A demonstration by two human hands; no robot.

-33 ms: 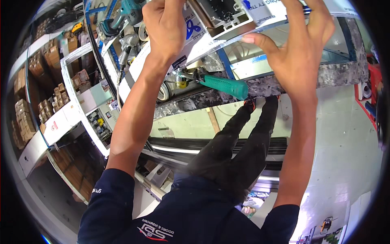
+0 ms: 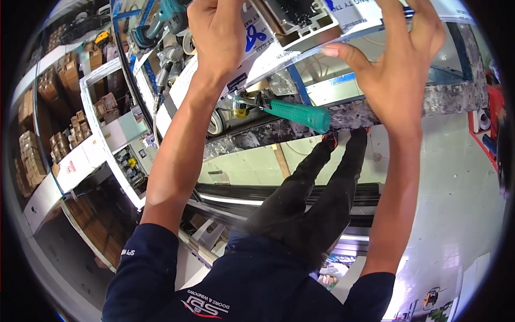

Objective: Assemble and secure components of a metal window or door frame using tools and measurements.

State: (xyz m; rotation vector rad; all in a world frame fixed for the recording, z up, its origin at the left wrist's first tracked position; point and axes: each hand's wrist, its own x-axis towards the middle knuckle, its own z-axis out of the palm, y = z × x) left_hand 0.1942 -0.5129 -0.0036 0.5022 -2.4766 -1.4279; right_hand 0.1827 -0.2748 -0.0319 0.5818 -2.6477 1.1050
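At the upper edge my left hand point(image 2: 217, 40) is closed with curled fingers, their tips partly cut off; what they hold is hidden. My right hand point(image 2: 399, 75) has its fingers spread over a white film-wrapped strip point(image 2: 357, 16), the thumb pointing left along its near edge. Between the hands lies the cut end of a metal window-frame profile point(image 2: 316, 35), pale and hollow with brown sides and a dark inside. Nearer me, a tool with a green grip point(image 2: 298, 114) rests on the bench's worn edge, its working end among clutter.
A teal power tool point(image 2: 173, 17) and a grey air tool point(image 2: 169, 61) lie left of my left arm. A roll of tape point(image 2: 216, 122) sits by the green grip. The scuffed bench rail point(image 2: 450, 99) crosses in front of my legs. Shelves of cartons point(image 2: 35, 158) stand at left, a red rack point(image 2: 493, 118) at right.
My right hand has shifted slightly to the right. The profile's end and the green-gripped tool also sit a little farther right and lower in view.
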